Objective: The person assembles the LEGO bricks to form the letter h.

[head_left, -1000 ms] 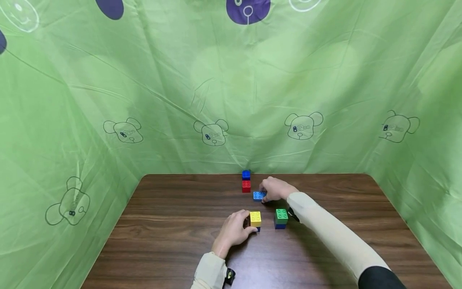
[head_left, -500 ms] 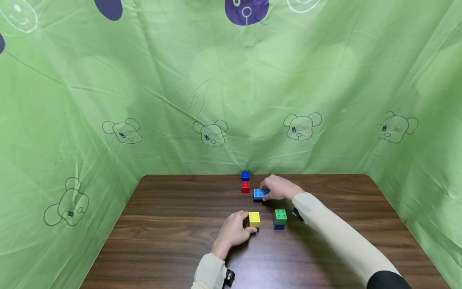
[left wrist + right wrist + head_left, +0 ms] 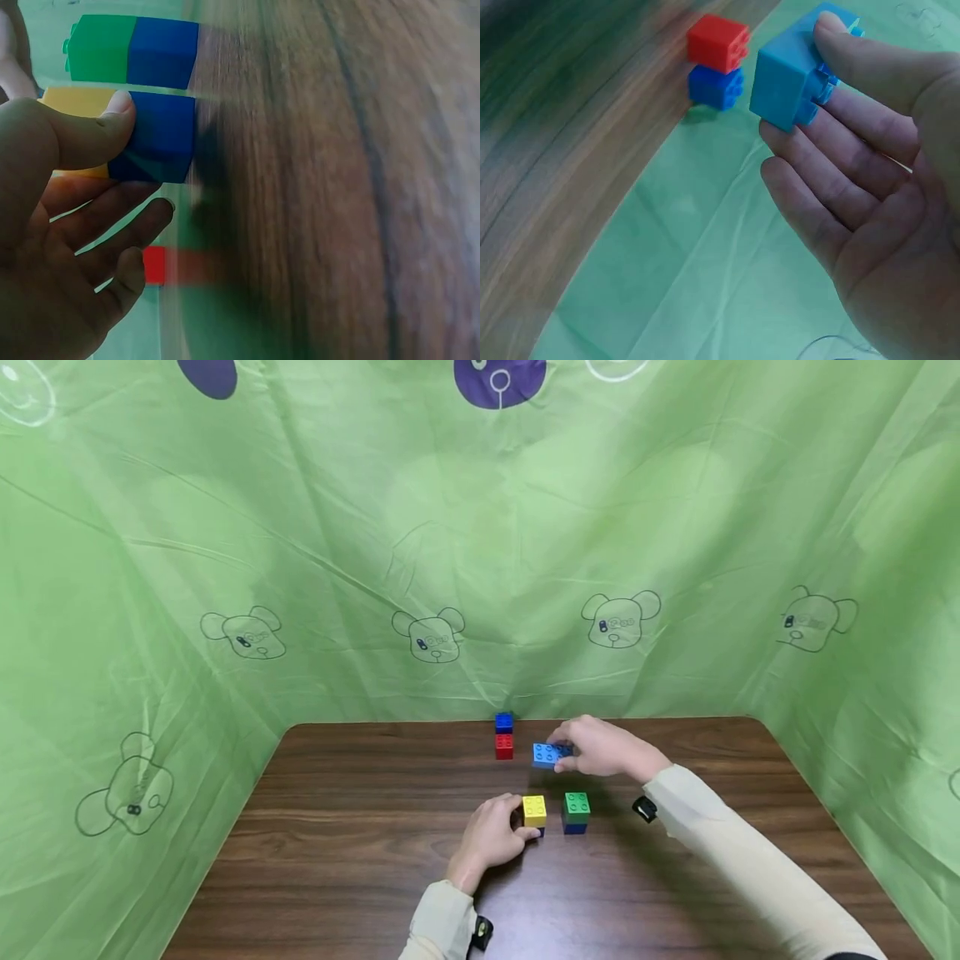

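My left hand [image 3: 491, 837] grips a two-brick stack, its thumb on one side and fingers on the other. On top is a yellow brick [image 3: 534, 811]; the dark blue brick [image 3: 161, 137] under it shows best in the left wrist view. Just right of it, a green brick [image 3: 577, 807] sits on another dark blue brick [image 3: 575, 828], touched by neither hand. Farther back, my right hand [image 3: 600, 748] pinches a long light blue brick [image 3: 791, 75] between thumb and fingers, off the table. Part of that brick is behind the fingers.
At the table's back edge lie a red brick [image 3: 504, 747] and a blue brick [image 3: 503, 722], one behind the other. Green cloth [image 3: 480, 677] with printed bear faces hangs behind and beside the brown wooden table [image 3: 337, 835].
My right hand has raised the light blue brick off the table and moved it a little to the right. The yellow-topped stack in my left hand is slightly nearer the green-topped one.
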`<state>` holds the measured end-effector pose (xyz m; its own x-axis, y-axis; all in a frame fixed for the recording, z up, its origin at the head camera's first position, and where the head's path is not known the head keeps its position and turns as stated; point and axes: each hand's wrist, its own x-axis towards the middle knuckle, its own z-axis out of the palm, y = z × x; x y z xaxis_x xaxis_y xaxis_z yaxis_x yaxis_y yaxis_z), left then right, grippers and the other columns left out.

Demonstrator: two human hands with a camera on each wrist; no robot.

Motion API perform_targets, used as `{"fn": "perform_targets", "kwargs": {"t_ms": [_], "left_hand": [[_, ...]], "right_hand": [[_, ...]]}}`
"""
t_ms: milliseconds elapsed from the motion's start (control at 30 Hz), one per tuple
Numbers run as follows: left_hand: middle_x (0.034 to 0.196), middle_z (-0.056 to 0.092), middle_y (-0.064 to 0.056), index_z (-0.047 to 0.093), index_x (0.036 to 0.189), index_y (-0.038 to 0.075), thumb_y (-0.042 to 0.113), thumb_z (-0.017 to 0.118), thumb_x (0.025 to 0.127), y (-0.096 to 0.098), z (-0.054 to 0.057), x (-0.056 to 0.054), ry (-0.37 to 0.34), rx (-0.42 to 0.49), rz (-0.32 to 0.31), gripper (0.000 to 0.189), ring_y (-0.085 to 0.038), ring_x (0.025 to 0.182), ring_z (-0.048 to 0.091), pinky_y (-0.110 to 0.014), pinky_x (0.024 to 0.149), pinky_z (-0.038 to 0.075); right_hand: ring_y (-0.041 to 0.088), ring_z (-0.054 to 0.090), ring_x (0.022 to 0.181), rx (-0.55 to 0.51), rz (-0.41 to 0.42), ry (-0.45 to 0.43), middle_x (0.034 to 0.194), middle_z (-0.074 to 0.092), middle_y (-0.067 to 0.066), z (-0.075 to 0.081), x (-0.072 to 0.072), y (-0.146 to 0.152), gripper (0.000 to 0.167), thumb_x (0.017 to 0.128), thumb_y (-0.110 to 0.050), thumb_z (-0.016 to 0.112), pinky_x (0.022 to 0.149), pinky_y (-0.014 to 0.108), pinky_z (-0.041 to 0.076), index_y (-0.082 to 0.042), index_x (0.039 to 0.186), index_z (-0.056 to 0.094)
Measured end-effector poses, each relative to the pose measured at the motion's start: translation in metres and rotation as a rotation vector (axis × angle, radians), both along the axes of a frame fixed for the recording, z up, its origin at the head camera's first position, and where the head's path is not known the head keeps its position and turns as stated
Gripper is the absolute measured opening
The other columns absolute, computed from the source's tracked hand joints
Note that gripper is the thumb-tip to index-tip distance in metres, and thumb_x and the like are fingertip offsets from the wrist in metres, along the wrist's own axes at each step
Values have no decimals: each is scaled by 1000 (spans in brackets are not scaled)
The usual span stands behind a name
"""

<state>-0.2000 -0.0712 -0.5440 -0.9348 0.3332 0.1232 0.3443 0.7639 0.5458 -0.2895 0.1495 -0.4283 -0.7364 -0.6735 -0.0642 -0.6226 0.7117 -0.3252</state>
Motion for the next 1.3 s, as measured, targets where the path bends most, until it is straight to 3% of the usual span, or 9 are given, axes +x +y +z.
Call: {"fn": "perform_targets", "kwargs": {"t_ms": [200, 467, 633, 1100, 1300], "left_hand": [[89, 64, 7, 71, 105, 15, 36, 81, 86, 5, -1, -4, 12, 11, -10, 30, -7, 76, 56, -29, 73, 51], [88, 66, 5, 71, 100, 17, 33, 81, 86, 13, -2, -9, 3, 43, -43, 24, -8, 76, 57, -29, 72, 51], [90, 68, 4, 71, 102, 16, 32, 81, 87, 15, -3, -10, 7, 49, -57, 24, -11, 81, 63, -30, 75, 52], [86, 64, 7, 70, 99, 15, 36, 80, 86, 14, -2, -11, 53, -4, -48, 27, -10, 73, 56, -28, 68, 48], [86, 65, 5, 70, 99, 15, 36, 80, 86, 14, -2, -8, 32, -11, -52, 26, -9, 72, 55, -28, 67, 47]], "right_hand": [[12, 67, 96, 27, 78, -13, 113, 73, 2, 3, 20, -2, 36, 89, -30, 79, 87, 38, 57, -10, 119, 73], [7, 63, 80, 36, 123, -26, 96, 71, -8, 2, 37, -5, 25, 85, -27, 83, 73, 28, 54, -15, 105, 75], [6, 62, 79, 45, 117, -13, 94, 71, -8, 2, 41, -5, 25, 84, -27, 84, 72, 27, 53, -16, 104, 75], [6, 60, 76, 54, 84, 15, 92, 71, -6, 2, 44, -5, 24, 82, -29, 85, 72, 30, 54, -16, 100, 75], [7, 62, 78, 58, 66, 9, 92, 72, -6, 2, 46, -5, 24, 81, -27, 87, 73, 33, 56, -16, 99, 76]]}}
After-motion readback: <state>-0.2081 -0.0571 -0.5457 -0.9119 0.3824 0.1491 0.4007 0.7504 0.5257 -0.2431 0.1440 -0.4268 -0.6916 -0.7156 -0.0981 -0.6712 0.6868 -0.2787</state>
